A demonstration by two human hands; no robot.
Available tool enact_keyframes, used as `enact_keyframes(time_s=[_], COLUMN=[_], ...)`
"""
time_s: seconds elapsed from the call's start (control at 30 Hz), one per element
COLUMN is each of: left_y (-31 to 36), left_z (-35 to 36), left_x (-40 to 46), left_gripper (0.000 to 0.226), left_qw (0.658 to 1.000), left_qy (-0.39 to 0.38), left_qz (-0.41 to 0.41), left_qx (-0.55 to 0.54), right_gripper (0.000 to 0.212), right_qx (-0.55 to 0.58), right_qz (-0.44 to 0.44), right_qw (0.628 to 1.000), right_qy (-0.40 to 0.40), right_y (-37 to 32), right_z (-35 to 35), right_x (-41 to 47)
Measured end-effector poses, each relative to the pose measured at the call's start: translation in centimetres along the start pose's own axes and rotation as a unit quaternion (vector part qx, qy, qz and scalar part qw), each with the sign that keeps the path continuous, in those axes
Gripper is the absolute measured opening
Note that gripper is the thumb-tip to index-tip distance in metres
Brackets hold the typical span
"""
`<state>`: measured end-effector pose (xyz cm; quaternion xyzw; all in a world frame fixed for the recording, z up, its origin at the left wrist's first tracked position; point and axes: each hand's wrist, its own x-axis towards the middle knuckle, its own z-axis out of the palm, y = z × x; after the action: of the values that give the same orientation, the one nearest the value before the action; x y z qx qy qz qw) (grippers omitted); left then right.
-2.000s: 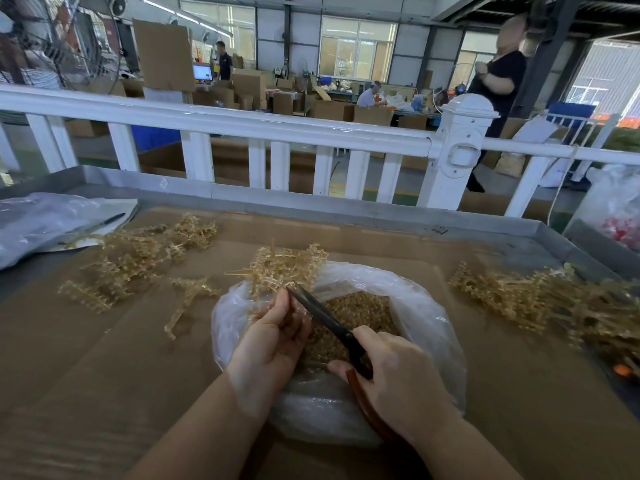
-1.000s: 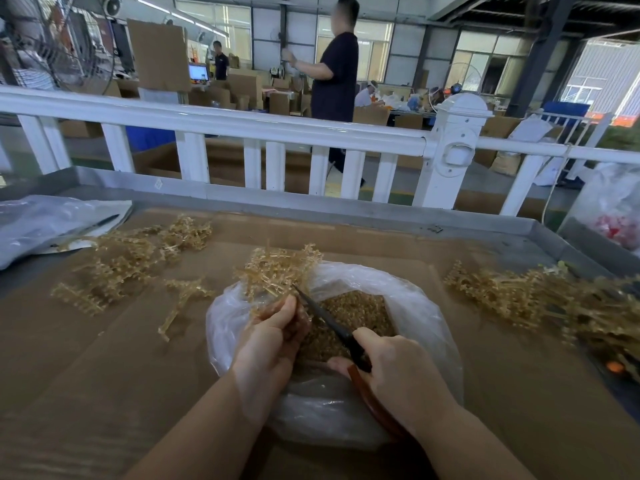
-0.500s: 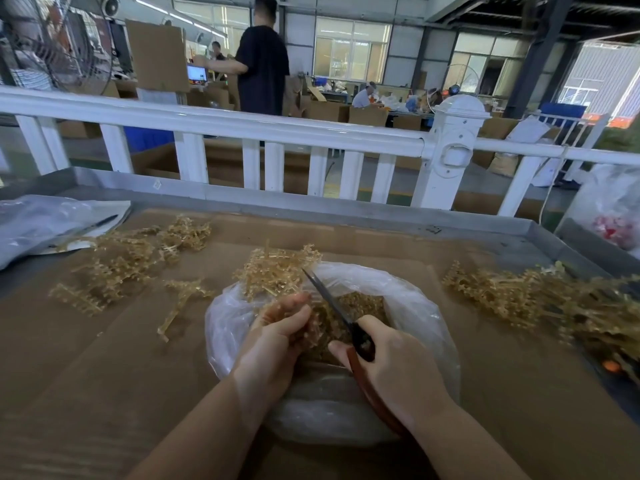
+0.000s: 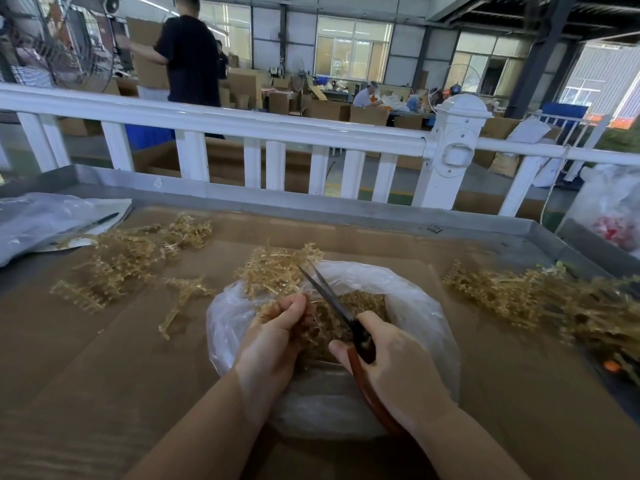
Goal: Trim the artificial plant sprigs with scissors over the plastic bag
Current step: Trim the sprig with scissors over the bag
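**Sprigs cut over a crinkled clear bag**

Loose golden plastic sprigs lie in a heap (image 4: 131, 261) on the left of the cardboard-covered desk (image 4: 86, 358) and in a denser pile (image 4: 540, 299) on the right; a white railing (image 4: 242, 123) runs behind. At centre, the thin, translucent plastic bag (image 4: 426, 317) holds fine golden trimmings. The left hand (image 4: 273, 344) has its fingers curled around a spiky sprig (image 4: 277, 268) at the bag's far rim. The right hand (image 4: 398, 362) grips the scissors (image 4: 329, 296) by reddish-brown handles, dark blades slightly parted beside the sprig.
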<state>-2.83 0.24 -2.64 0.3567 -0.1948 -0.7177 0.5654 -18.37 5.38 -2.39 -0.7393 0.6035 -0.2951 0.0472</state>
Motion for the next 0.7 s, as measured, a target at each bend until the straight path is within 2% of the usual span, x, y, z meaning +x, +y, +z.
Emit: enact_keyframes(time_s=[0.13, 0.23, 0.47, 0.7], left_y=[0.04, 0.02, 0.04, 0.00], left_z=[-0.18, -0.29, -0.15, 0.29], left_x=[0.07, 0.20, -0.26, -0.58], left_gripper=[0.001, 0.009, 0.011, 0.012], left_qw=[1.000, 1.000, 0.999, 0.999], left_qy=[-0.001, -0.008, -0.033, -0.036], left_qz=[-0.006, -0.007, -0.020, 0.004], left_qx=[0.008, 0.015, 0.004, 0.015], right_gripper=[0.035, 0.033, 0.036, 0.035], right_qx=[-0.045, -0.063, -0.084, -0.073], right_qz=[-0.013, -0.015, -0.029, -0.034], right_qw=[0.999, 0.998, 0.996, 0.996], right_qy=[-0.010, -0.016, -0.021, -0.026], right_y=[-0.32, -0.53, -0.57, -0.88], right_z=[0.29, 0.26, 0.12, 0.01], right_x=[-0.40, -0.41, 0.03, 0.38])
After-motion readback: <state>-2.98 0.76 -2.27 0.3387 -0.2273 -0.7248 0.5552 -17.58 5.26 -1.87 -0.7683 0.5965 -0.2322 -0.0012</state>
